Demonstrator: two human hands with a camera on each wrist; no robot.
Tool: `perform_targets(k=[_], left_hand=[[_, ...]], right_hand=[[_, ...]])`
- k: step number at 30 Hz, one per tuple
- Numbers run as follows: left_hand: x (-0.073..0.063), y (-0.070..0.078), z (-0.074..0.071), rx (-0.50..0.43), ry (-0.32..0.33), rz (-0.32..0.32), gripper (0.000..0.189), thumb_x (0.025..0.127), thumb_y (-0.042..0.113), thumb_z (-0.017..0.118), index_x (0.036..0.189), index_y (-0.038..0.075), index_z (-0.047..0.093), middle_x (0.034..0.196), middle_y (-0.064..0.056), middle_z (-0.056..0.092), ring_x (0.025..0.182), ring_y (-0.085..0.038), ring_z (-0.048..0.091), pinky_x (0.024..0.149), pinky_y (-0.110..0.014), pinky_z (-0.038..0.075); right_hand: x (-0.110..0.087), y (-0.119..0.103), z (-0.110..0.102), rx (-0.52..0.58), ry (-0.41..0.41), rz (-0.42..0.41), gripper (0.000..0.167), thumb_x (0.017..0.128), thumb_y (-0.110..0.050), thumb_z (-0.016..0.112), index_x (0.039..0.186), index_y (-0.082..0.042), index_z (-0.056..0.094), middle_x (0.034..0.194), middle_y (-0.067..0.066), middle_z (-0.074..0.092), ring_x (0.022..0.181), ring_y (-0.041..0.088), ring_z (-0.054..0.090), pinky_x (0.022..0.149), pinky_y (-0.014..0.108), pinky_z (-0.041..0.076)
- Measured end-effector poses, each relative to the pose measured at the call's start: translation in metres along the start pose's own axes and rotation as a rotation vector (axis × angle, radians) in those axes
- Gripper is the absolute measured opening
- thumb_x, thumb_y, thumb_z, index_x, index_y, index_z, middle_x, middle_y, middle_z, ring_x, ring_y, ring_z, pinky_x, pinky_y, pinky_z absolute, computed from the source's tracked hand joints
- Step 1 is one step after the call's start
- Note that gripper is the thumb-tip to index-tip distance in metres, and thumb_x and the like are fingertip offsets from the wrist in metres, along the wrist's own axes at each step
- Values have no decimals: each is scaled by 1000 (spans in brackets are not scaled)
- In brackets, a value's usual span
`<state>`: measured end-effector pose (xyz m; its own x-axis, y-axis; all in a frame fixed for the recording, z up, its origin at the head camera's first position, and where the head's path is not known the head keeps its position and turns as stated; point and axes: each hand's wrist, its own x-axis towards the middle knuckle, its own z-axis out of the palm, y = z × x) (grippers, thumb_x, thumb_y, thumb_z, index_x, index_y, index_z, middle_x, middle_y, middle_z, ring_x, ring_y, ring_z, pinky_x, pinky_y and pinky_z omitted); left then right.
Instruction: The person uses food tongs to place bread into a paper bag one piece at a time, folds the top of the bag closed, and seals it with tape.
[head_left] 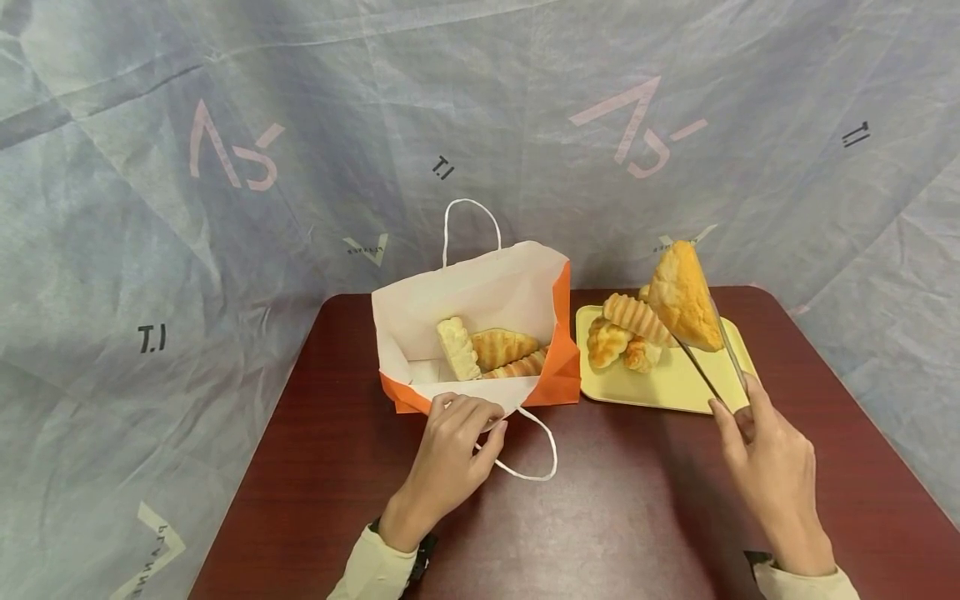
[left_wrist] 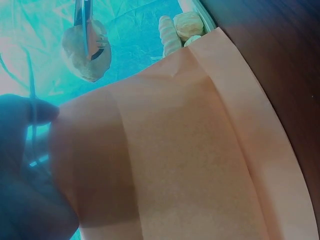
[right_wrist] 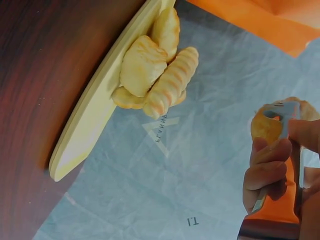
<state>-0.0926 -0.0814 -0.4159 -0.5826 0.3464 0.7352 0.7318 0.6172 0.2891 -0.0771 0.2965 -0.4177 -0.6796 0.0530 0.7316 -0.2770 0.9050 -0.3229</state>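
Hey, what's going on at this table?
With the right hand, a person holds metal tongs that grip a golden bread, up clear of the yellow tray. Their left hand holds the near rim of an open paper bag. At least three other breads show inside it; several more breads lie on the tray.

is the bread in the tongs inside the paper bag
No, in the head view the tongs in the right hand hold the bread outside, to the right of the paper bag.
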Motion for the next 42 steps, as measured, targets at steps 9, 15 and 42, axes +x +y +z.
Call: perform_targets(k=[9, 15, 42], left_hand=[[0, 0, 0, 3, -3, 1, 4, 93, 16, 64, 95, 14, 68, 89, 5, 66, 81, -10, 61, 88, -39, 39], [0, 0, 0, 1, -1, -1, 4, 93, 16, 64, 95, 14, 68, 88, 5, 66, 81, -10, 60, 88, -39, 39], [0, 0, 0, 3, 3, 1, 4, 92, 15, 65, 95, 14, 68, 88, 5, 66, 81, -10, 60, 86, -38, 39]], right_hand=[[4, -5, -3, 18, 3, -28, 53, 81, -9, 78, 130, -3, 58, 65, 1, 60, 54, 1, 49, 46, 27, 36], [7, -10, -2, 41, 2, -36, 59, 80, -9, 80, 135, -7, 58, 69, 1, 61, 55, -3, 50, 46, 25, 38], [8, -35, 0, 132, 19, -89, 61, 79, -7, 80, 136, -8, 59, 70, -2, 59, 55, -1, 44, 46, 18, 35]])
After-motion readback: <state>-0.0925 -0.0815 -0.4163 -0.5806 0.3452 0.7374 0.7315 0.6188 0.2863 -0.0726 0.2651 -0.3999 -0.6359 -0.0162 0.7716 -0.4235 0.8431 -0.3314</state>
